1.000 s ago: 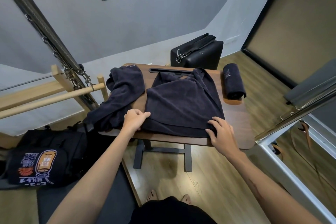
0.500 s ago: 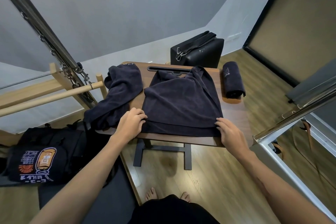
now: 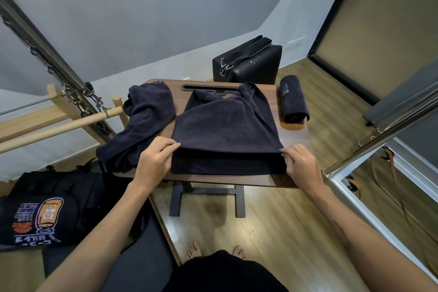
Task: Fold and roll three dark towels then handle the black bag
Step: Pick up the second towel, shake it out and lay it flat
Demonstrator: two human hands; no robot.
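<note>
both hands have lifted the middle towel's point(image 3: 225, 125) near edge; left hand point(image 3: 155, 161) and right hand point(image 3: 299, 165) pinch its corners. best roll evenly, keeping tension.

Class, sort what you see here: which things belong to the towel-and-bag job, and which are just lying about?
Belongs to the job:
towel being folded, pinched by left hand and right hand
crumpled towel
rolled towel
black bag

Lying about:
black case
wooden bar
table
</note>
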